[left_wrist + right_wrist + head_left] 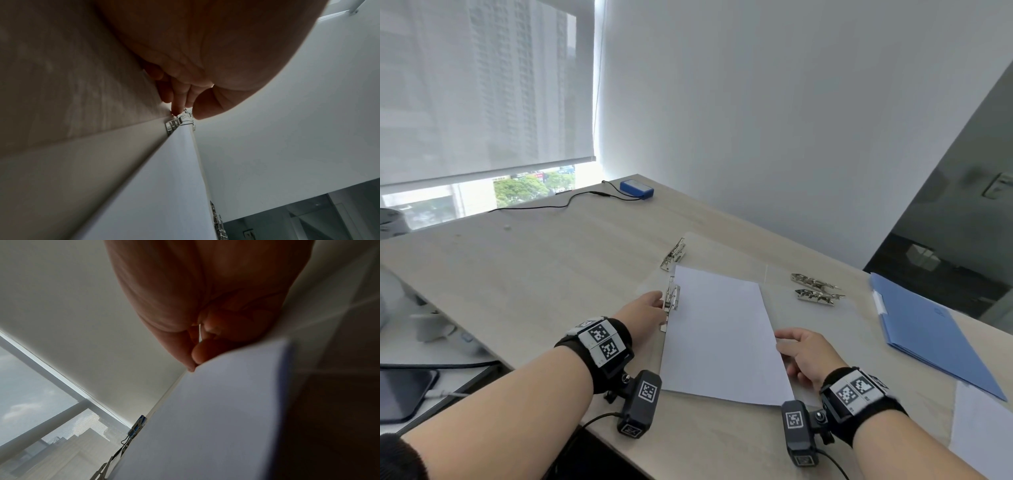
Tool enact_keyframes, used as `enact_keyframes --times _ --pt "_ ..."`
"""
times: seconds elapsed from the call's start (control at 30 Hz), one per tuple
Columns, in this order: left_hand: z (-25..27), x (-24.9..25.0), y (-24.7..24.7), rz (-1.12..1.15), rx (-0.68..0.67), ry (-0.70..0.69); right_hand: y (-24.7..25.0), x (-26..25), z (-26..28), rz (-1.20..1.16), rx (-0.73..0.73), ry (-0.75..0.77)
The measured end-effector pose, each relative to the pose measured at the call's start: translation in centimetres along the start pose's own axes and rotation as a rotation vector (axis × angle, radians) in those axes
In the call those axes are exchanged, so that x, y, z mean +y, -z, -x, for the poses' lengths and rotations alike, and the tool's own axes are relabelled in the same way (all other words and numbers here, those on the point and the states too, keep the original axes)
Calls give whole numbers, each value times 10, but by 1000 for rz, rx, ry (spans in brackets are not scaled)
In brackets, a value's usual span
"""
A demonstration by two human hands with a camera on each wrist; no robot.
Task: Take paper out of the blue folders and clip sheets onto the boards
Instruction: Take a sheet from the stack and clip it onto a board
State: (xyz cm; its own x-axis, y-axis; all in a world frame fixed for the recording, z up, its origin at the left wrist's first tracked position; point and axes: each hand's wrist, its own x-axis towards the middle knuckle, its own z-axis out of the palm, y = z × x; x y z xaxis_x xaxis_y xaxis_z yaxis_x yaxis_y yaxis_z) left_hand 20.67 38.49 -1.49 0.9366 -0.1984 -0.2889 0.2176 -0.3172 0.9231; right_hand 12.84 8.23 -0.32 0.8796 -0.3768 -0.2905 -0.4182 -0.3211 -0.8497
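Observation:
A white sheet [719, 335] lies on a clear clipboard in front of me, its left edge at the board's metal clip [672, 297]. My left hand [654, 303] pinches that clip [185, 116] between thumb and fingers. My right hand [796, 349] pinches the sheet's right edge [216, 402] with thumb on top. Other clear boards lie behind, their clips showing: one clip [674, 254] at the back left, two clips [816, 289] to the right. A blue folder [924, 337] lies at the right.
A blue box [637, 189] with a black cable sits at the table's far edge by the window. Another white sheet [981, 435] lies at the near right edge. A dark phone [400, 394] rests on a lower surface at the left.

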Motion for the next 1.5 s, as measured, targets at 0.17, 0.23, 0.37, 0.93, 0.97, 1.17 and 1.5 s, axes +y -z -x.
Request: enact_keyframes --times 0.17,0.23,0.37,0.93,0.97,1.17,1.5 --pt "1 33 8 -301 -47 58 0 1 -1 6 -30 -21" --pt "1 50 7 -416 -66 65 0 1 -1 6 -34 -24" --pt "-13 60 2 -348 59 95 -2 2 -2 11 -36 -38" --pt "-1 12 9 -140 74 -110 2 -2 6 36 -47 2" --pt "-1 11 8 -202 76 -100 2 -2 6 35 -47 4" --pt "-7 15 4 -563 46 -34 3 -2 4 53 -41 26" --pt "-18 13 0 -702 108 -9 3 2 2 23 -37 23"
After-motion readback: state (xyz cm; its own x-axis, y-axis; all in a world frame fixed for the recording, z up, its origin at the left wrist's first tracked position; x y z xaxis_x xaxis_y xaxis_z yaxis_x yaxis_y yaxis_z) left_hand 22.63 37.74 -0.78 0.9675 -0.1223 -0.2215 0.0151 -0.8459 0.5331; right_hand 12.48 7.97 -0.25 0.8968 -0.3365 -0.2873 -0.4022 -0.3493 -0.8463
